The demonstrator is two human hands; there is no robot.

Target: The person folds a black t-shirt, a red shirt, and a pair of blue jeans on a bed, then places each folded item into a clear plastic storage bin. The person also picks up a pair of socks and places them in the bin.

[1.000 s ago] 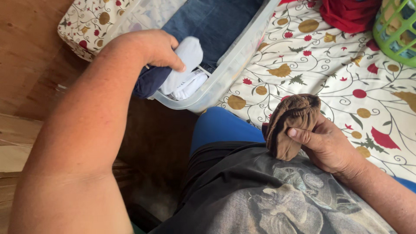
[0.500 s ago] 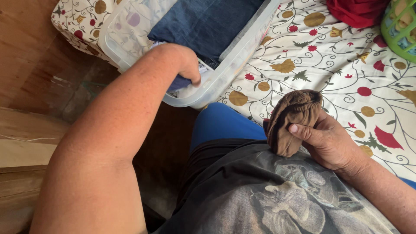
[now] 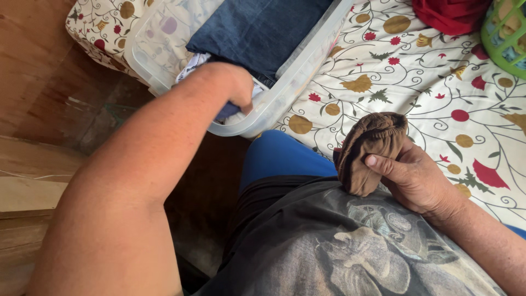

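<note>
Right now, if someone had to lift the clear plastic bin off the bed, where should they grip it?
Probably the clear plastic bin by its rolled rim, at the near rounded corner overhanging the floral bedspread; that lip is exposed, though the left hand reaches in there.

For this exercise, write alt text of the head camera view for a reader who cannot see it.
A person's left hand pushes down into a clear plastic bin of folded clothes, while the right hand holds a rolled brown sock bundle. The bin sits on a floral bedsheet, near a green basket.
</note>
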